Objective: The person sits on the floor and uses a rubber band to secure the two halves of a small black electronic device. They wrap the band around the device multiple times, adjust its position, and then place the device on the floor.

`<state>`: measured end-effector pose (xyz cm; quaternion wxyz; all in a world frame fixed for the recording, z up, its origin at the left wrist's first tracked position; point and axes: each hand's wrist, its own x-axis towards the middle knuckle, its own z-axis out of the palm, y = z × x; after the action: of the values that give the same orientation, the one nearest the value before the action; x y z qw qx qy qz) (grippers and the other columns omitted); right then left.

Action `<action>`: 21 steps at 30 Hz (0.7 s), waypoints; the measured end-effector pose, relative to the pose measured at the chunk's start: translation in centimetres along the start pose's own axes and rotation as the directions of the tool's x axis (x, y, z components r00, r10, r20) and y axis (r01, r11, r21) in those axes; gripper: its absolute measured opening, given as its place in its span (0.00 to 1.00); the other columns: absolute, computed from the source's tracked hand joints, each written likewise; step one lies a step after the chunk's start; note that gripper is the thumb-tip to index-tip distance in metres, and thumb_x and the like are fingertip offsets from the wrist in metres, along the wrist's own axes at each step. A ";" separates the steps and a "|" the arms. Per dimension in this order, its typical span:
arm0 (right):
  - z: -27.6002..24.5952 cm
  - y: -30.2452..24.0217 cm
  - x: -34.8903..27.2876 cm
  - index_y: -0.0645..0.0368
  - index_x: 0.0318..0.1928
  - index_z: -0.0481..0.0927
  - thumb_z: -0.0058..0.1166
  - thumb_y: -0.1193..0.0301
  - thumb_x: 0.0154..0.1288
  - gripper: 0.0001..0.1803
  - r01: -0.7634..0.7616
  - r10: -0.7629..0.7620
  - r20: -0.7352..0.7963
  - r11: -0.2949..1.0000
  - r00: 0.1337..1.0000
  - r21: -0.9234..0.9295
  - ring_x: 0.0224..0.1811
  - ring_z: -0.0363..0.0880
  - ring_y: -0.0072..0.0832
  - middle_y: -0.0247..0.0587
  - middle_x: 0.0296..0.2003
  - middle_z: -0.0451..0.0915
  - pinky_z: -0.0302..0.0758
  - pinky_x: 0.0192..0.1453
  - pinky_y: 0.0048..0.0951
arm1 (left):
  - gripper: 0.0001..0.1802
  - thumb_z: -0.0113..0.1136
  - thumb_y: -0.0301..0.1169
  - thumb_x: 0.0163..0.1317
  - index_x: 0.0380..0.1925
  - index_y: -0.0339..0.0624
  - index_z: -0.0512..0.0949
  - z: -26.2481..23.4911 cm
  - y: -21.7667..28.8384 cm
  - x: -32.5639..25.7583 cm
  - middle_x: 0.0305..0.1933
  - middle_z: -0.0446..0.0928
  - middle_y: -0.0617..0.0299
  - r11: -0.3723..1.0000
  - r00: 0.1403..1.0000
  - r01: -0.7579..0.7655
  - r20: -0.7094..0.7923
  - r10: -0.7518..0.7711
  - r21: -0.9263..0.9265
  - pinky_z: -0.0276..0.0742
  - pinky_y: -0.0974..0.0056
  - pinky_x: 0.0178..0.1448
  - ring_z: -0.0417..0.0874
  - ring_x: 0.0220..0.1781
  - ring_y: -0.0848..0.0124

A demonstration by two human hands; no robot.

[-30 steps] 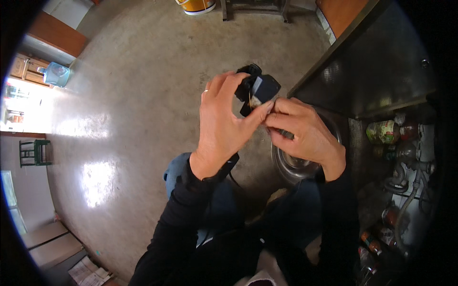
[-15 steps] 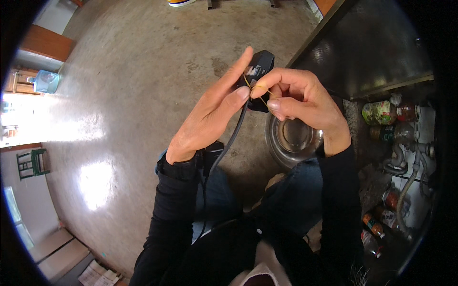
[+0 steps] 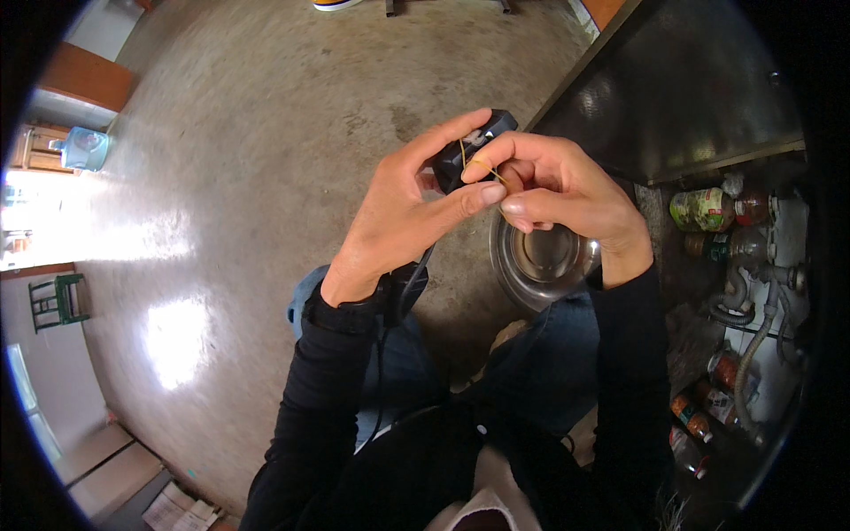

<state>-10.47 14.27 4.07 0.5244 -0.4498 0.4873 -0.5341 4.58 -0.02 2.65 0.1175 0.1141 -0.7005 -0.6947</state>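
Between my hands, above the floor, is a black box-shaped device (image 3: 449, 168) with a cable (image 3: 420, 268) running down past my left wrist. My left hand (image 3: 381, 212) grips the device, its fingers along the far side and its thumb stretched across toward the right hand. A thin yellow strand, like a tie or elastic band (image 3: 463, 153), loops over the device. The fingertips of my right hand (image 3: 580, 190) are closed in a pinch on this strand. Part of the device is hidden behind both hands.
A round shiny metal basin (image 3: 505, 265) stands on the floor below my right hand. To the right is a dark panel (image 3: 673, 88), with bottles (image 3: 699, 210) and grey hoses (image 3: 761, 345) beneath it. A green stool (image 3: 57, 303) and a blue water jug (image 3: 86, 149) stand at the left.
The device has tilted and sunk lower between the hands. My left hand has turned, and its thumb has moved right, close to the right fingertips. The right hand has barely moved.
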 end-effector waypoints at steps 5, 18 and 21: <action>0.5 -0.5 0.2 0.64 0.52 0.79 0.53 0.75 0.63 0.17 -0.032 0.029 -0.036 0.996 0.999 -0.083 0.22 0.69 0.13 0.27 0.20 0.73 0.62 0.27 0.17 | 0.33 0.61 0.20 0.53 0.63 0.44 0.73 -0.2 0.1 -0.1 0.52 0.79 0.60 0.986 0.999 -0.031 -0.024 0.036 0.161 0.76 0.67 0.55 0.79 0.50 0.75; 1.9 -0.8 0.4 0.65 0.40 0.83 0.51 0.77 0.67 0.08 -0.085 0.041 -0.321 0.989 0.946 -0.123 0.21 0.65 0.11 0.26 0.19 0.71 0.61 0.26 0.17 | 0.35 0.57 0.20 0.51 0.64 0.44 0.72 0.0 -0.3 -0.4 0.52 0.80 0.62 0.986 0.998 -0.028 -0.058 0.038 0.164 0.75 0.69 0.52 0.77 0.51 0.77; 2.0 -1.1 0.3 0.65 0.43 0.82 0.52 0.76 0.67 0.09 -0.104 0.093 -0.291 0.994 0.952 -0.022 0.21 0.66 0.11 0.27 0.20 0.72 0.62 0.26 0.17 | 0.33 0.60 0.20 0.54 0.64 0.41 0.71 0.1 -0.4 -0.3 0.52 0.79 0.62 0.999 0.998 -0.003 -0.069 0.007 0.053 0.75 0.69 0.53 0.77 0.51 0.77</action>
<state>-8.67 13.90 5.37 0.4650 -0.3517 0.5905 -0.5580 4.87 0.17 2.27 0.1403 0.1393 -0.7145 -0.6711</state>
